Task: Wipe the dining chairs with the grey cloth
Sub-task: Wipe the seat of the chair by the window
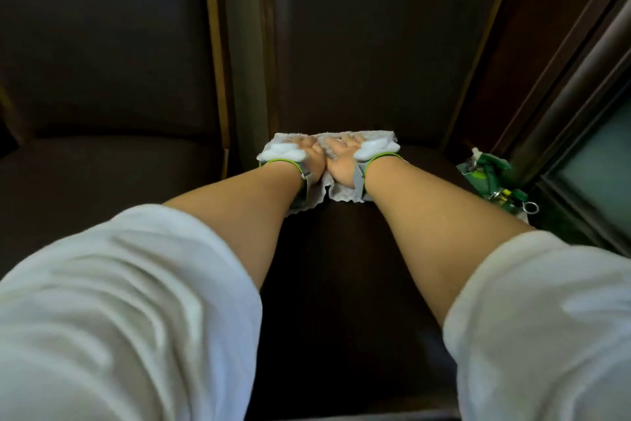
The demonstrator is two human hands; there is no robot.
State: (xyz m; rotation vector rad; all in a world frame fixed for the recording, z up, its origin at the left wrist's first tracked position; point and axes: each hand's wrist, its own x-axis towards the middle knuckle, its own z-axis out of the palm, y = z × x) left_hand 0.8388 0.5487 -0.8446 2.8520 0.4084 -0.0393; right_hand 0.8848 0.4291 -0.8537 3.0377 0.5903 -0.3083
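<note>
No writing or brand can be read anywhere; the green bundle (491, 178) right of the grey cloth (341, 193) is too blurred to identify; the cloth lies flat at the back of the dark chair seat (341, 284), against the backrest; the left hand (307, 156) and right hand (341, 158) press on it side by side, touching, each grip released with fingers spread flat; white wrist devices hide the knuckles; a second chair (102, 164) stands left of the cloth, cut off.

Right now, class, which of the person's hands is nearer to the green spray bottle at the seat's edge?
Right. The right hand presses the grey cloth on the side toward the green spray bottle, with bare seat between them. The left hand lies beside it, farther away.
</note>
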